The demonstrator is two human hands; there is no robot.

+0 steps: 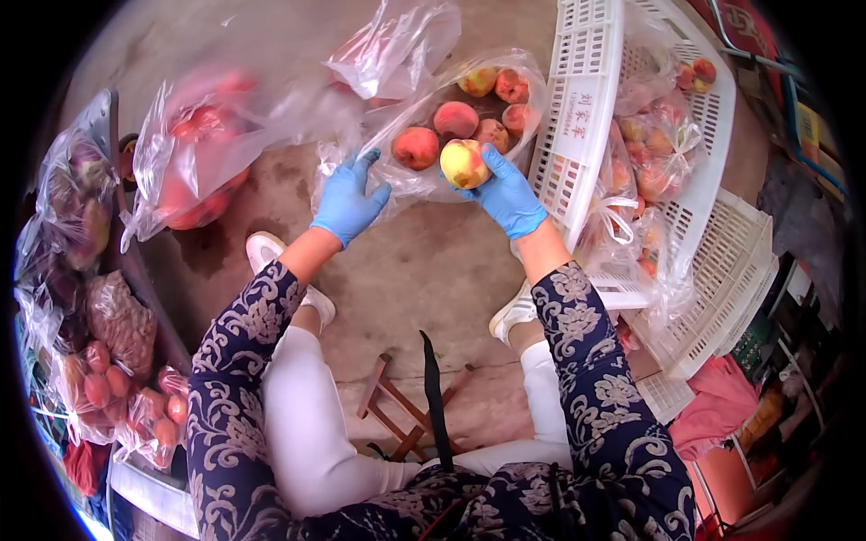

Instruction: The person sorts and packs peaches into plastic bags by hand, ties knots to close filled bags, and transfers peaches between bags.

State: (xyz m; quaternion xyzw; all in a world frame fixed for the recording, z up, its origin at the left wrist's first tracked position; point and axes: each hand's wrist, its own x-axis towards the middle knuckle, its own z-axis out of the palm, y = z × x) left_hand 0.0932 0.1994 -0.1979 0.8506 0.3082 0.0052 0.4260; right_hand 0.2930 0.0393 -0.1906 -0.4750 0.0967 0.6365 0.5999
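Note:
My right hand [507, 194], in a blue glove, holds a yellow and red peach [464, 163] above the near side of an open clear plastic bag [532, 77]. Inside that bag lie several red and yellow peaches [456, 119]. My left hand [349, 198], also gloved in blue, has its fingers apart at the bag's left edge and holds nothing that I can make out. Another clear bag [397, 54] lies crumpled just beyond.
A bag of red fruit [203, 153] sits on the ground at the left. White crates [577, 108] with bagged peaches [654, 149] stand at the right. More bagged produce [108, 388] lines the far left. A wooden folding frame [410, 415] is between my legs.

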